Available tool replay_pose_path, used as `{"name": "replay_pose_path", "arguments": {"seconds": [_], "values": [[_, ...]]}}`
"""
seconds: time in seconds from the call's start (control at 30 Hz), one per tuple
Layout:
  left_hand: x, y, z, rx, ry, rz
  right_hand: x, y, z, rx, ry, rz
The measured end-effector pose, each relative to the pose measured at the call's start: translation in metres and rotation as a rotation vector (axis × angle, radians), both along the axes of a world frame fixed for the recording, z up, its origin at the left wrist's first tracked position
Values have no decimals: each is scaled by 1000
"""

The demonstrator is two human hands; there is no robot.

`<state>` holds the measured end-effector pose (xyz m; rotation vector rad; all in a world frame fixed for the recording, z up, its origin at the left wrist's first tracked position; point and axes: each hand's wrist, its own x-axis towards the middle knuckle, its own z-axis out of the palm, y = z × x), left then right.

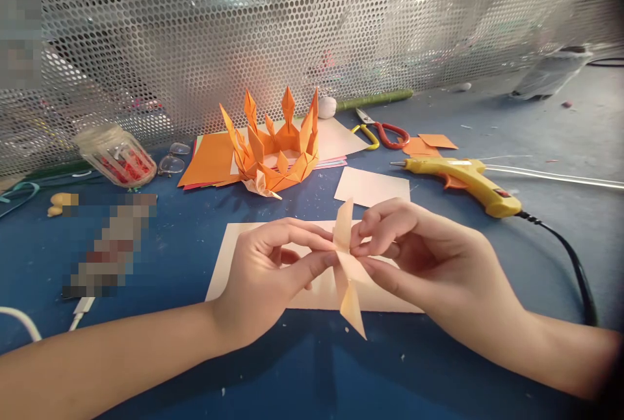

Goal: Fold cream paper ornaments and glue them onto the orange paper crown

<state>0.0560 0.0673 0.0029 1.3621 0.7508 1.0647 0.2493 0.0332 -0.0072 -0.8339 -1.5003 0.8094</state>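
Note:
A cream folded paper piece (344, 230) with narrow pointed flaps is held up between both hands. My left hand (273, 264) pinches its left side between thumb and fingers. On the other side, my right hand (429, 257) has its thumb and fingertips closed on the paper. Below them lies a pale sheet of paper (224, 264) on the blue table, and a smaller pale square (373, 186) is just behind. Further back stands an orange folded-paper crown (287, 176) with upright points and one pale piece (260, 184) at its front.
A yellow glue gun (458, 179) with a black cord lies at right. Behind it are scissors (390, 134) and orange paper squares (437, 140). At left are a jar (117, 153), glasses (172, 161) and a blurred-out device (112, 244) with a white cable. A perforated metal screen (244, 30) runs along the back.

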Motion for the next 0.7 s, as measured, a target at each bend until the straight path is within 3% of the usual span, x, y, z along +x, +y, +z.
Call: {"name": "replay_pose_path", "arguments": {"seconds": [0.17, 0.33, 0.53, 0.7], "values": [[0, 1, -2, -20, 16, 13, -2, 1, -4, -129, 152, 90], [1, 1, -3, -87, -10, 39, -2, 2, -4, -182, 161, 113], [2, 3, -2, -213, -75, -44, -1, 1, -4, -166, 127, 187], [3, 3, -4, -151, -77, -71, 0, -1, -7, -112, 40, 132]]}}
